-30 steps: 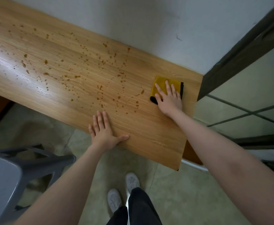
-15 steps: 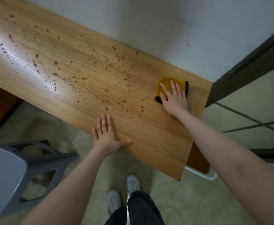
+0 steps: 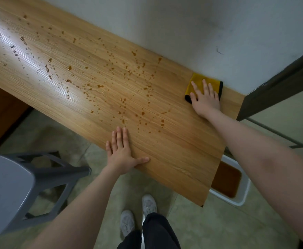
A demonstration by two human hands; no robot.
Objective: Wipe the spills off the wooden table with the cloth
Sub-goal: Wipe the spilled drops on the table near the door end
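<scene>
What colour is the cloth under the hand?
The cloth is yellow with a black edge, seen in the head view under the right hand.

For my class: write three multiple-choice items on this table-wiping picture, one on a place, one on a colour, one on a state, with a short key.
1. Where does the cloth lie?
A. far corner of the wooden table, by the wall
B. on the stool
C. on the floor

2. What colour is the cloth?
A. white
B. yellow with dark edging
C. red

3. What is the left hand doing?
A. gripping a bottle
B. hanging off the table
C. lying flat, open, on the near edge

Key: A, it sits under the right hand at the wall; B, its visible face; C, fingers spread on wood.
</scene>
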